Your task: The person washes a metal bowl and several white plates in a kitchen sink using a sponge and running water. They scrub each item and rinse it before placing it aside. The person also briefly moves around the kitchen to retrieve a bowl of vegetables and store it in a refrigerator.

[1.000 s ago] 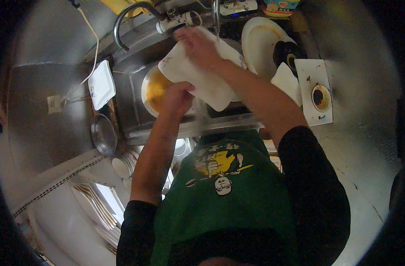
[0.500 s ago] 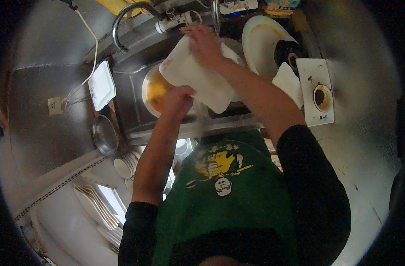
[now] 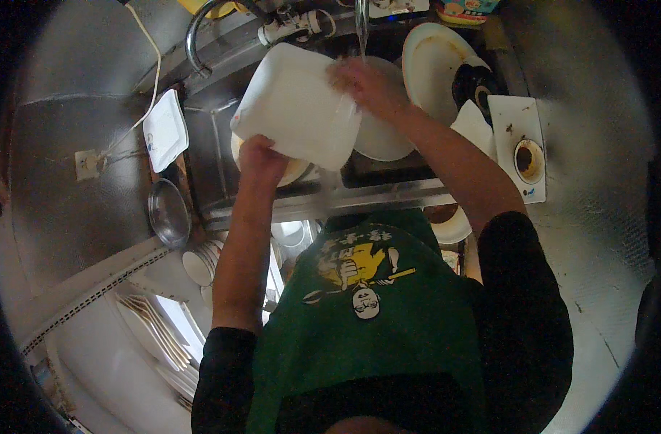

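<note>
A white rectangular plate is held tilted above the sink. My left hand is closed around its lower left edge, with the thumb over the upper face. By the plate's upper right edge is my right hand, its fingers smeared by motion; whether they grip anything I cannot make out. A metal faucet spout comes down just behind that hand. Under the plate, at the left, shows part of a round dish. A round white dish sits below my right hand, partly covered by the plate and my wrist.
At right stand a large oval plate with brown stains, a black dish and a rectangular plate bearing a stained cup. White plates and a metal bowl line the left edge. A curved faucet arches behind.
The rectangular plate has shifted left and turned, covering more of the round dish under it. My right hand has moved right and slightly nearer, from the plate's face to its edge.
</note>
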`<state>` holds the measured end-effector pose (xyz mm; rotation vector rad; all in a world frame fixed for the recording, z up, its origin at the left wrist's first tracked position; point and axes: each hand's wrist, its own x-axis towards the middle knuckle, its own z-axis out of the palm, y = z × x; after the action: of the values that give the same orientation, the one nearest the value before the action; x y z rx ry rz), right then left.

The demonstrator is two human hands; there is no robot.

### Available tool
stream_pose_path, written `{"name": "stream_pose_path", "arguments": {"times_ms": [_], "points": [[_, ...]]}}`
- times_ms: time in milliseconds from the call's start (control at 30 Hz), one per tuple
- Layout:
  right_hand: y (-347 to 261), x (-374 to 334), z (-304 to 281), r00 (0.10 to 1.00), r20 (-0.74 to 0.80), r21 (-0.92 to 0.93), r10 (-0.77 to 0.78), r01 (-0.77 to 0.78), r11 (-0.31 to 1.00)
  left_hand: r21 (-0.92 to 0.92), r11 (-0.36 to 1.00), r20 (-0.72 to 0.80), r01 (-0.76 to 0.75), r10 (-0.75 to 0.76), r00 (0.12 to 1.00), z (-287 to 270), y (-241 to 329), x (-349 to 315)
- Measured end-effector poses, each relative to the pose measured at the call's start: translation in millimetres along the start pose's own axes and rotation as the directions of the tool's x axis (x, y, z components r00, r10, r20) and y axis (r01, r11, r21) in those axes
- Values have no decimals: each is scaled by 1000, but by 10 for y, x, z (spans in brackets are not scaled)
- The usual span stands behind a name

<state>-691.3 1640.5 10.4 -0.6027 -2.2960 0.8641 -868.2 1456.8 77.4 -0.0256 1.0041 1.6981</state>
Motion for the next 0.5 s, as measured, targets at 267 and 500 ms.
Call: {"name": "stream_pose_path", "arguments": {"times_ms": [267, 500], "points": [[292, -53, -124, 704, 446, 750, 552, -631, 199, 132, 991, 35, -9, 5, 999, -162, 95, 183], [-182, -297, -108, 710, 308, 584, 633, -667, 463, 189, 980, -174, -64, 98, 980, -9, 455, 385]]}}
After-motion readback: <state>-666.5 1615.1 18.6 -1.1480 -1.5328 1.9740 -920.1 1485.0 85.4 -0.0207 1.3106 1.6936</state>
